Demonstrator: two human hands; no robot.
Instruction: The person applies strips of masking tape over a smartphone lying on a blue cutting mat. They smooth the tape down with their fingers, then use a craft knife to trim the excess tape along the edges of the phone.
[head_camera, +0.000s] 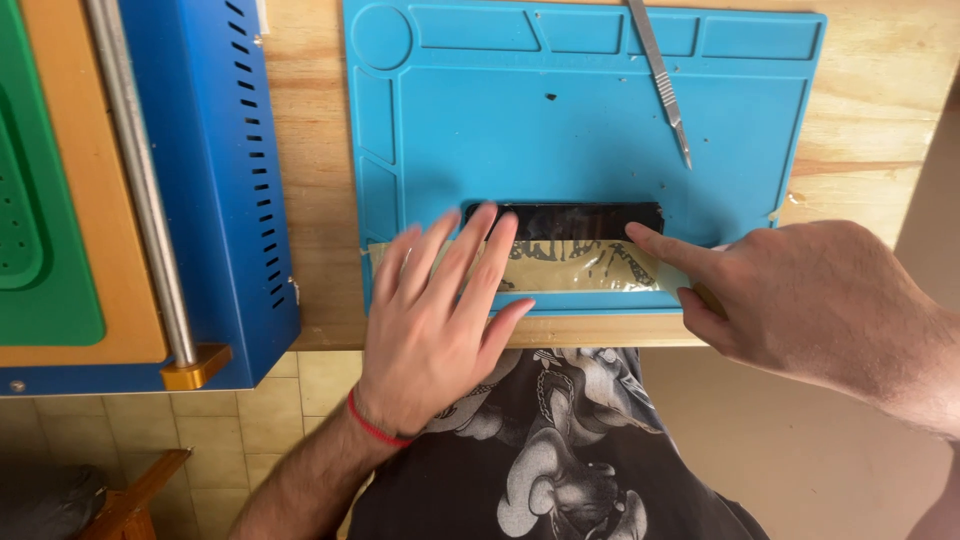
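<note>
Your left hand (440, 310) lies flat, fingers spread, on the tape strip (560, 265) over the dark phone (570, 218); your right hand (790, 290) presses the strip with its forefinger, grasping nothing, near the blue mat's (600, 130) front edge.

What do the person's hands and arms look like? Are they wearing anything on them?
Both are bare: no gloves, no sleeves on the forearms. The left hand has a thin red band around the wrist. The right hand wears nothing, no ring or watch that shows. Both forearms are hairy.
</note>
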